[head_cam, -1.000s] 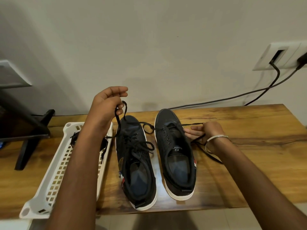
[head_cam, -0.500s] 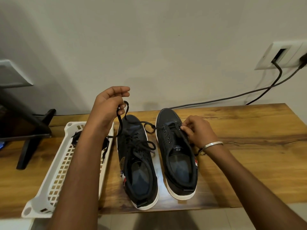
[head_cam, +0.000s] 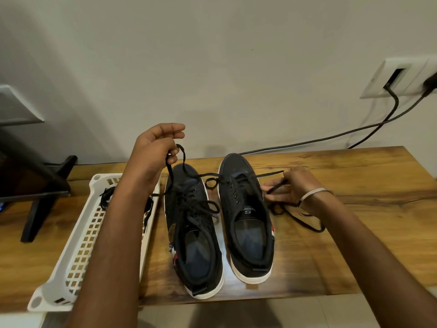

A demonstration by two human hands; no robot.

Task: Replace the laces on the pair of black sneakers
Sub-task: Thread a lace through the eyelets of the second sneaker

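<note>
Two black sneakers with white soles stand side by side on the wooden table, toes toward the wall. The left sneaker is laced, its laces lying loose. The right sneaker has a black lace threaded only through its front eyelets. My left hand is raised above the left sneaker's toe and pinches one end of that lace. My right hand, with a metal bangle on its wrist, holds the other end just right of the right sneaker; the slack trails on the table behind it.
A white perforated tray lies left of the shoes with black laces in its far end. A monitor's black stand is at the far left. Black cables run from a wall socket down behind the table.
My right hand has moved from the right sneaker's eyelets out to the right, drawing the lace end with it. My left hand has stayed raised with its end.
</note>
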